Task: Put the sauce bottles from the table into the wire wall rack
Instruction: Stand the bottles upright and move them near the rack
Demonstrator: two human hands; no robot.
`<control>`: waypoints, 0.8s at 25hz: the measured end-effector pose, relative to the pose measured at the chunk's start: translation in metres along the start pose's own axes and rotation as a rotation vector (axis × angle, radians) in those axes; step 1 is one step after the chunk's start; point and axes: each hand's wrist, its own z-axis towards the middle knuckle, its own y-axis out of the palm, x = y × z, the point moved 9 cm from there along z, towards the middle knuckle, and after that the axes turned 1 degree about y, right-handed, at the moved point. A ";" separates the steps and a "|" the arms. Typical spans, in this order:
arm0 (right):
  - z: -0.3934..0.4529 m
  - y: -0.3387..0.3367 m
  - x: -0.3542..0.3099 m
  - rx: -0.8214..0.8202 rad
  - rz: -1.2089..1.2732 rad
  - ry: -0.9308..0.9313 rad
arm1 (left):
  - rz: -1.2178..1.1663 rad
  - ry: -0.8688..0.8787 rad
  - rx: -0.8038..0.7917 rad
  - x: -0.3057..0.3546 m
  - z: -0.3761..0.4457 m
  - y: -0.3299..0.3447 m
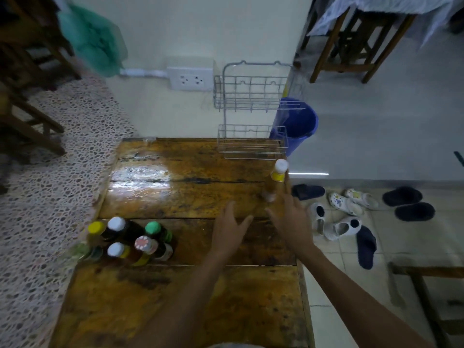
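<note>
Head view, catalogue of contents.

Surface (190, 292): worn wooden planks, glossy with glare in the upper middle; fills the lower centre of the frame.

Wire wall rack (252, 109): two tiers, fixed to the pale wall at upper centre-right, both tiers without bottles; the lower tier hangs just over the far edge of the surface.

Sauce bottles, cluster (130, 243): standing upright at the lower left of the surface, close together; caps yellow, white, green, red-and-white patterned, white.

Single sauce bottle (278, 175): white cap, yellow neck label, amber body blurred; stands near the right edge of the surface, below the rack's lower tier.

Left hand (229, 228): centre frame, fingers spread and straight, holding nothing, over the surface.

Right hand (292, 217): just right of the left hand, fingers extended toward the single bottle; fingertips lie just beside its lower body, contact cannot be told because of blur.

Other items: wall socket (190, 79) left of the rack; blue bucket (297, 124) on the floor behind the rack; slippers and sandals (344, 217) scattered on the tiled floor at right; green plastic bag (93, 36) at upper left.
</note>
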 end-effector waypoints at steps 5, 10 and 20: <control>-0.053 0.053 -0.123 -0.218 -0.077 -0.424 | 0.033 -0.131 0.281 -0.093 -0.093 -0.058; -0.094 0.092 -0.269 -0.225 -0.137 -0.871 | -0.115 -0.292 0.579 -0.148 -0.143 -0.117; -0.117 0.137 -0.289 -0.282 -0.440 -1.125 | -0.133 -0.083 0.520 -0.141 -0.115 -0.127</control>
